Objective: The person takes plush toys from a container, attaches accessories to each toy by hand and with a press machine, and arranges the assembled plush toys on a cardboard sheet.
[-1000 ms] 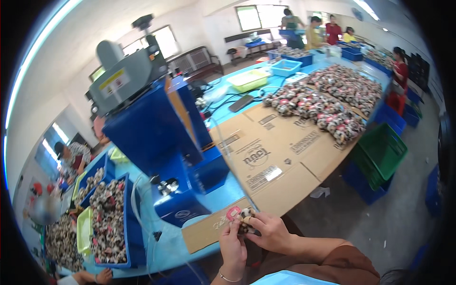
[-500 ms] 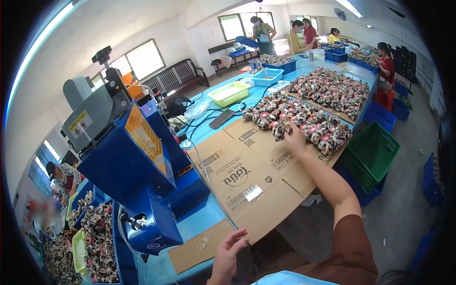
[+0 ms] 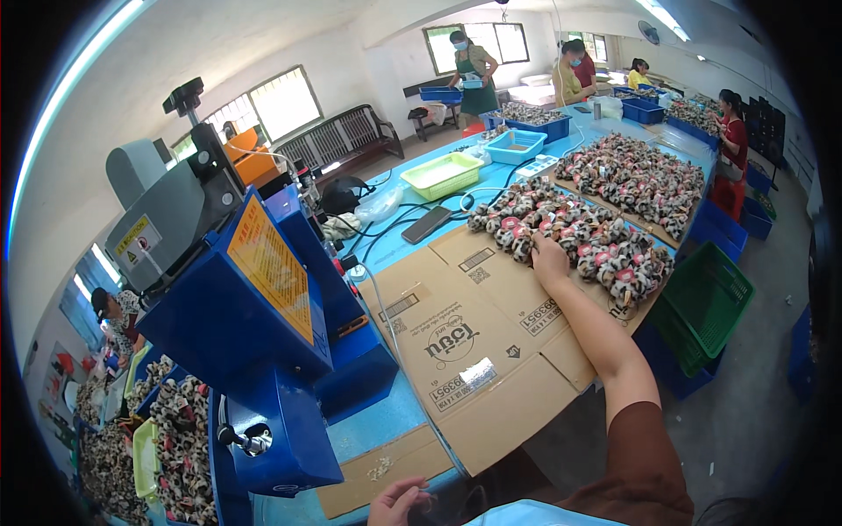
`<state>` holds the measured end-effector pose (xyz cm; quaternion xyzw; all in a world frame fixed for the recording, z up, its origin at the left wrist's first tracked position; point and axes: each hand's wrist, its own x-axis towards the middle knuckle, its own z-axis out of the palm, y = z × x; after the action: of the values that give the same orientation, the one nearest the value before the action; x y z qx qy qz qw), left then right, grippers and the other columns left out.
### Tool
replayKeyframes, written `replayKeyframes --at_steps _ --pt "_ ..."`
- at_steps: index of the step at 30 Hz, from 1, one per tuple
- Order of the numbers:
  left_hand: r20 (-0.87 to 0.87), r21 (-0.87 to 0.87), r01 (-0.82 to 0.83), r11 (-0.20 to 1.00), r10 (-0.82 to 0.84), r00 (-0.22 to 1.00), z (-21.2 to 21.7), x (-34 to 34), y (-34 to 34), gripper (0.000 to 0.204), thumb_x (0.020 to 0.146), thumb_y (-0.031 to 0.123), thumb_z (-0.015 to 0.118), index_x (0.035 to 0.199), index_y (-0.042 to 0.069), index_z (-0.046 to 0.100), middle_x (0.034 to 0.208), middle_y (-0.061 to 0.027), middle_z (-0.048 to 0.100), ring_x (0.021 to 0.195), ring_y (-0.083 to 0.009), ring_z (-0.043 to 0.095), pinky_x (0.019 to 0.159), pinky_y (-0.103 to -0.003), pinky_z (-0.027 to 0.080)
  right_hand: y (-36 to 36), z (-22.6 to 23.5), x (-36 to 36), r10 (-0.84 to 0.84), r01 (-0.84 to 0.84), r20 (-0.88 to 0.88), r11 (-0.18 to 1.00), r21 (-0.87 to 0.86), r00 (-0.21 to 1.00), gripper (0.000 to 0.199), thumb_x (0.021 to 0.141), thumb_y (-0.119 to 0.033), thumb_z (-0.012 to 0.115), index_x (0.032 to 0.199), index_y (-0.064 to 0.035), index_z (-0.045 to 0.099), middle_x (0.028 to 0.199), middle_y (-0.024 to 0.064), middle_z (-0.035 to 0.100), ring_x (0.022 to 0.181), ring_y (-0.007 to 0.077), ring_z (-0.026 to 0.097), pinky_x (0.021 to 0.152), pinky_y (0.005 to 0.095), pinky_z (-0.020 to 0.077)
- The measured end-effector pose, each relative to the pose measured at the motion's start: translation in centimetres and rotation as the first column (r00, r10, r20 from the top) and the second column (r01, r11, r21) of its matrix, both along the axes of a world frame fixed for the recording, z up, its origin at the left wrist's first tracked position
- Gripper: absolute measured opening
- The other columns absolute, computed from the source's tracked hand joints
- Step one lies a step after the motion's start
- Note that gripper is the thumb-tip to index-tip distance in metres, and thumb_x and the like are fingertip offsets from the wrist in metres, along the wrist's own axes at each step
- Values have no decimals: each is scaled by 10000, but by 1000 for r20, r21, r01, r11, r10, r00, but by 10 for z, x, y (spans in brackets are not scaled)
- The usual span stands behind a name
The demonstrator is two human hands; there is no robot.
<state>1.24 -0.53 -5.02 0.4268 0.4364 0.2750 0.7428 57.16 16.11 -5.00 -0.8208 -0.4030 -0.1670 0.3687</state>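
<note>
1. Touching the near edge of massed spotted plush toys (image 3: 607, 245) with the right hand (image 3: 551, 261); cannot tell whether fingers grasp one.
2. For those toys, lying on cardboard (image 3: 526, 373) atop the blue bench (image 3: 377, 430).
3. Holding the left hand (image 3: 399, 503) low near the bench edge, loosely curled and released.

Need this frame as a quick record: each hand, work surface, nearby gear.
left hand: fingers parted, at the lower picture edge
right hand: fingers at the near side of the fuzzy pieces; firm hold unclear
work surface: cardboard sheet on light-blue table
nearby gear: blue machine, left; phone, by the cardboard's far edge; green crate, right
</note>
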Motion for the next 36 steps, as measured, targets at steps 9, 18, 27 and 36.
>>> replayKeyframes --at_steps 9,18,27,36 --pt "-42 -51 -271 961 269 962 50 -9 -10 266 933 169 679 1148 12 661 993 -89 708 926 -174 659 805 -303 542 23 -6 -5 -29 44 441 999 -23 897 244 856 -141 596 1090 -82 636 1071 78 646 1079 271 588 849 399 535" --pt "60 504 -359 786 383 922 90 -124 26 221 922 121 656 1097 -12 672 988 -45 674 891 -120 617 834 -280 499 -61 -11 41 15 34 377 992 -123 926 334 942 -136 565 1249 -3 577 1341 195 547 1271 345 486 1049 400 410" --pt "-253 930 -222 294 947 199 104 -330 123 206 826 238 696 952 76 720 805 -68 707 692 -165 672 627 -330 531 -155 39 -120 401 -393 -66 913 106 914 258 944 -23 550 1199 9 563 1019 97 573 923 198 571 715 291 478" --pt "-899 421 -13 907 415 -142 111 -335 206 406 798 417 748 1012 71 733 1115 -137 704 1090 -299 640 971 -453 399 -182 62 -282 702 -697 -99 712 85 705 226 872 59 558 1085 -4 598 991 103 575 758 143 573 522 235 453"
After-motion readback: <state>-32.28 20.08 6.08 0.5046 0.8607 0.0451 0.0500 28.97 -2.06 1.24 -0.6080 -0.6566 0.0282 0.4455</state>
